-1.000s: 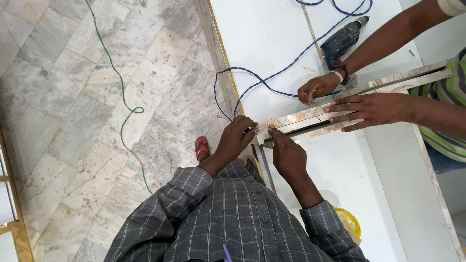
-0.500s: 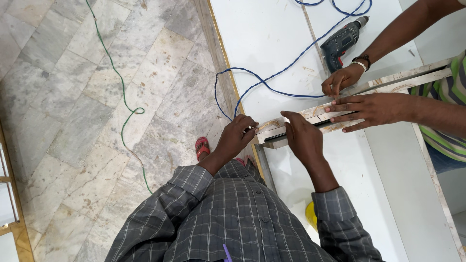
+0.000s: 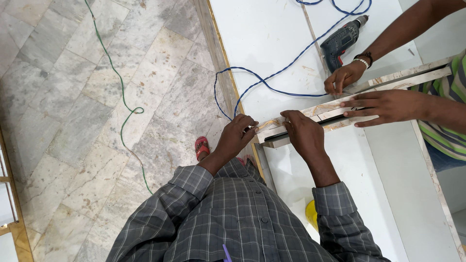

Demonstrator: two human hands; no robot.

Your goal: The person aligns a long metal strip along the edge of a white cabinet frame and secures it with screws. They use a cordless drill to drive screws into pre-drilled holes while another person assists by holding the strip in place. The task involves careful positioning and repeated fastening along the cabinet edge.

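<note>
Two hands on one strip point(image 3: 321, 110), at its near end, where it lies slantwise across the white board point(image 3: 272, 39) and runs off toward the far right. Left hand point(image 3: 240, 133) closed around the very end, fingers curled tight and thumb on top, at the board's edge. Right hand point(image 3: 303, 132) just beside it, palm down, fingers bent over the top face and pressing; cannot tell whether the tips hook under the far edge. Judging from this, best to press straight down with the right hand rather than sideways, so as not to skew the two pale layers either side of the dark gap. Good also to hold the left wrist low and in line with the strip, pinching only as hard as the end needs, since a twist here would likely travel along its whole length. Worth matching the co-worker's hands: one point(image 3: 342, 77) at the far edge, seemingly with a thin tool, the other point(image 3: 383, 104) spread flat on top farther along. Any shift at the near end probably upsets that grip too, so small, slow corrections only. Mind the blue cord point(image 3: 272, 80) looping close by from the drill point(image 3: 342, 41); a snag on it could tug the work. Firm footing near the board's edge, sandal point(image 3: 201, 148) well apart from the green cord point(image 3: 121, 92).
</note>
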